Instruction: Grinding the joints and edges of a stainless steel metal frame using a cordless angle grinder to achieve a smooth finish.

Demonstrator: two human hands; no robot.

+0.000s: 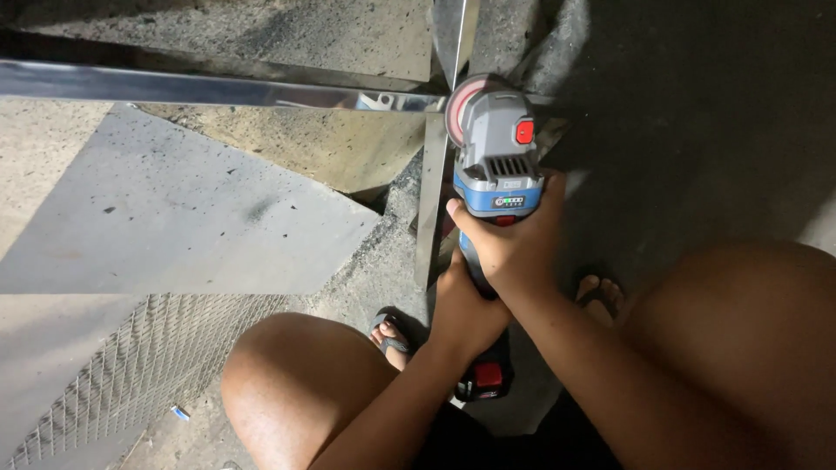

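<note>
Cordless angle grinder (495,165), gripped by both hands. Left hand (464,306) wraps its rear handle above the red battery pack (488,377); right hand (514,244) clasps the body ahead. Beyond, its disc (461,103) meets the steel frame (218,87) joint; wire mesh (131,374) lies left.

Blue-grey angle grinder (495,165) on steel frame (209,89)

No pkgs, no signs. Angle grinder (496,165), top of blue band: small dark rectangular label (511,184), pale print, illegible. Just below: narrow dark oval indicator panel (509,201) w/ row of tiny green lights, sitting just above thumb of right hand (514,248). No other screens seen.
</note>
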